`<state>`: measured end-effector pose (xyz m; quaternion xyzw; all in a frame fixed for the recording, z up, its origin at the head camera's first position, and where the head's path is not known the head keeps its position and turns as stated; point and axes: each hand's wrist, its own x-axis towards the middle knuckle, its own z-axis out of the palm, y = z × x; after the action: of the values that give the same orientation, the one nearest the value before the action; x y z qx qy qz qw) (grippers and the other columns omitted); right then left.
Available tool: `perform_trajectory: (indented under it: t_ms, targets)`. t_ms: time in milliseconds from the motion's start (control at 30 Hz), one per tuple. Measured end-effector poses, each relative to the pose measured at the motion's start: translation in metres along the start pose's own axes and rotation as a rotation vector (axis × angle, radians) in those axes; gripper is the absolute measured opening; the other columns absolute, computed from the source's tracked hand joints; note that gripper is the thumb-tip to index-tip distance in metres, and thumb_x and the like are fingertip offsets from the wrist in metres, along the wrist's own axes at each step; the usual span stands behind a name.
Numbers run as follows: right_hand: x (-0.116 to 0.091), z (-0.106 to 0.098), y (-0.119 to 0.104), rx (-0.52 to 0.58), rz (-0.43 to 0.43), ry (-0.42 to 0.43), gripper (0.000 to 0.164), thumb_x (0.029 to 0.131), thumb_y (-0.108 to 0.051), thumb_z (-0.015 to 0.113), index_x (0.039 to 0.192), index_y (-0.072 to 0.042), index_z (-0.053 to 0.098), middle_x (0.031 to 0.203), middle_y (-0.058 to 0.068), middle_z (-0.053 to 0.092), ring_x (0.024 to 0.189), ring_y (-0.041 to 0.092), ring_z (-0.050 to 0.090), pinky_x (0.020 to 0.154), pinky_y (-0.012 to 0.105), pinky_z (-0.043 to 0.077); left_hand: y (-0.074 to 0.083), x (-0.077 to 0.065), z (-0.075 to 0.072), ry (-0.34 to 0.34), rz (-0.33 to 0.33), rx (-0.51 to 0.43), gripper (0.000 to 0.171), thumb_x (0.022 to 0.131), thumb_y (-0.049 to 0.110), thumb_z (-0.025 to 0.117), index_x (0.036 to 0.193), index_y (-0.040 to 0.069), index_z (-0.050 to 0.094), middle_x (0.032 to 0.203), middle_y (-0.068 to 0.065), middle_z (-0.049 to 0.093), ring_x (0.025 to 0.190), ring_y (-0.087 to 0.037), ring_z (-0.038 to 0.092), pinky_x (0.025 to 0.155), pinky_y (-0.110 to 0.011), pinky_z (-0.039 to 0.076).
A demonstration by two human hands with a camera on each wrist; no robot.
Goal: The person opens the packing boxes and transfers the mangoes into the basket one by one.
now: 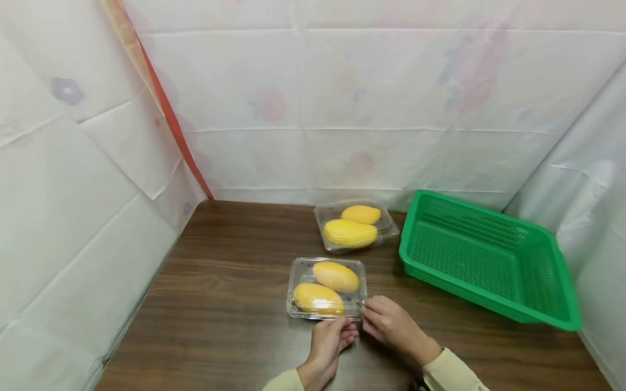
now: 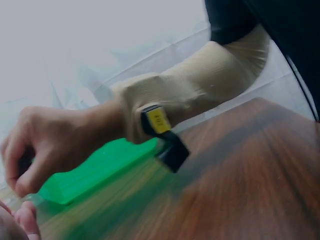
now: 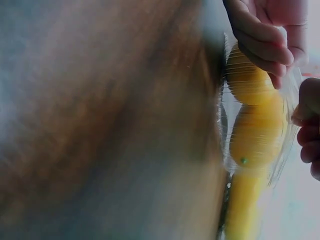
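Observation:
A clear plastic clamshell box (image 1: 305,274) lies on the table in front of me, its lid down over two yellow mangoes (image 1: 319,298). At the near edge of the box, my left hand (image 1: 326,345) pinches the rim between thumb and fingers. My right hand (image 1: 391,321) has its fingers curled at the near right corner and pinches the rim there. Both hands show close together at the box in the right wrist view, where the mangoes (image 3: 257,132) appear side-on through the ribbed plastic.
Behind it stands a second clear box (image 1: 388,228) with two yellow mangoes (image 1: 349,233), its lid apparently raised at the back. An empty-looking green basket (image 1: 469,296) sits to the right on the brown wooden table (image 1: 210,304). White patterned cloth (image 1: 342,98) hangs around the table.

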<state>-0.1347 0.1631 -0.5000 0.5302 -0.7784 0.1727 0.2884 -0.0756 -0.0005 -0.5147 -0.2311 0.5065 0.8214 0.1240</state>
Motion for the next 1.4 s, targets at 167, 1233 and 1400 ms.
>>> perform_trajectory:
  t_ms: [167,1233,1400]
  targets:
    - [0.012,-0.009,0.000,-0.003,-0.063,0.040,0.024,0.089,-0.008,0.045,0.078,-0.006,0.067,0.077,-0.002,0.057,0.069,0.011,0.054,0.064,0.022,0.047,-0.003,-0.006,0.004,0.063,0.018,-0.024,0.012,0.084,0.005,0.056,0.088,-0.002,0.065,0.069,0.001,0.063,0.059,-0.007,0.062,0.056,-0.018,0.050]
    - [0.015,-0.020,0.005,-0.017,0.073,-0.011,0.026,0.094,-0.019,0.050,0.081,-0.011,0.072,0.085,-0.002,0.064,0.077,0.011,0.058,0.066,0.024,0.051,0.015,-0.008,-0.018,-0.050,-0.100,-0.046,0.030,0.093,0.026,0.060,0.106,-0.001,0.062,0.081,0.001,0.065,0.070,-0.010,0.064,0.069,-0.025,0.056]
    - [0.014,-0.019,0.006,-0.012,0.080,-0.018,0.026,0.095,-0.021,0.051,0.082,-0.012,0.072,0.085,-0.002,0.064,0.078,0.011,0.058,0.066,0.024,0.051,0.018,-0.011,-0.021,-0.035,-0.080,-0.047,0.028,0.093,0.025,0.060,0.105,0.000,0.059,0.081,0.001,0.063,0.070,-0.010,0.063,0.068,-0.024,0.055]
